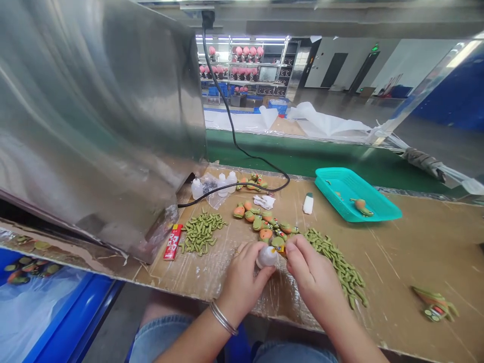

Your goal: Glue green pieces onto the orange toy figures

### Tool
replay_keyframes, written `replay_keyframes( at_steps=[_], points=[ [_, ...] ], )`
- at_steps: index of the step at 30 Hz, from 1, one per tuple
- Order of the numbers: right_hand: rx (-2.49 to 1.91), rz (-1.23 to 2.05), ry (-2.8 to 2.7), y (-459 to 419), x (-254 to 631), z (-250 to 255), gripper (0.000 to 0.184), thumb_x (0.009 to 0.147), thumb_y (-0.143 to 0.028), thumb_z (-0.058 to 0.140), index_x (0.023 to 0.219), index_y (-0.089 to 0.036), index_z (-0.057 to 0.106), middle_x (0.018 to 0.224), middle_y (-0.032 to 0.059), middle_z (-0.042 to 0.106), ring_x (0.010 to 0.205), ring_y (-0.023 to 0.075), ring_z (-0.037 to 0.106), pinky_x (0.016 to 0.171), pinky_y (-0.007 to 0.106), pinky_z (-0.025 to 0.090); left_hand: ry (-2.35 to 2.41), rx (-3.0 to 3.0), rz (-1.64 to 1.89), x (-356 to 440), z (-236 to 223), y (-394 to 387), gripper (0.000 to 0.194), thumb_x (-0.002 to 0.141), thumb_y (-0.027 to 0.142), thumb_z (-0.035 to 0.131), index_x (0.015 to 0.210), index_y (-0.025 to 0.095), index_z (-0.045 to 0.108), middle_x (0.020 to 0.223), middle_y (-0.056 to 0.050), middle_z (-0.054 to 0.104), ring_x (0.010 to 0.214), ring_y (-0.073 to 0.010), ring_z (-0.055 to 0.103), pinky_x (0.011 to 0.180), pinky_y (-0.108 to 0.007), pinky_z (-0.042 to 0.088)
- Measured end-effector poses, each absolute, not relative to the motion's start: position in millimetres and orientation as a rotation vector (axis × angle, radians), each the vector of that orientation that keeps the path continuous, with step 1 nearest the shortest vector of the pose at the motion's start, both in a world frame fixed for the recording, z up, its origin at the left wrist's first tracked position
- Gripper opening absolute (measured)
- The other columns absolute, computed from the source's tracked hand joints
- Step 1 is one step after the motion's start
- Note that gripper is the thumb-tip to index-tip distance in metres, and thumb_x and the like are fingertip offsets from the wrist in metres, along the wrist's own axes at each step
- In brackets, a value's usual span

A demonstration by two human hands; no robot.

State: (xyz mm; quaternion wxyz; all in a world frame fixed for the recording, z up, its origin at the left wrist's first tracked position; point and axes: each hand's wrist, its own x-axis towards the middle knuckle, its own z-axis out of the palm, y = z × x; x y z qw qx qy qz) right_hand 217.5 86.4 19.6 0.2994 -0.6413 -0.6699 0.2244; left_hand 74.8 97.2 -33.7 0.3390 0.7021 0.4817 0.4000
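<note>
Left hand [242,275] wrapped around small white bottle [266,256]; right hand [310,269] pinching orange-green toy piece [279,245] at its tip. Green pieces [340,264] heaped just right, another green pile [199,231] and red tube [173,242] left. Teal tray [378,212] further back on bench [416,242].

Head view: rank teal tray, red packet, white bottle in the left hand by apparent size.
1. Teal tray, clearly largest.
2. Red packet.
3. White bottle in the left hand, partly covered and nearer the camera, so 2 and 3 are unsure.
</note>
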Motion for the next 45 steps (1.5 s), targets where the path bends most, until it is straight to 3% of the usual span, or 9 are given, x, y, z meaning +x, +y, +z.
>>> replay_keyframes(
  at_steps=[45],
  points=[
    [-1.821, 0.453, -1.824, 86.7, 217.1, 17.2, 0.030, 0.091, -0.046, 0.025, 0.077, -0.025, 0.040, 0.057, -0.0026, 0.050, 0.051, 0.0214, 0.050, 0.051, 0.027, 0.022, 1.257, 1.849, 1.030, 74.0, -35.5, 99.5, 0.029, 0.078, 0.022, 0.061, 0.107, 0.022, 0.055, 0.102, -0.006, 0.064, 0.094, -0.0253, 0.055, 0.080, -0.039, 0.044]
  ],
)
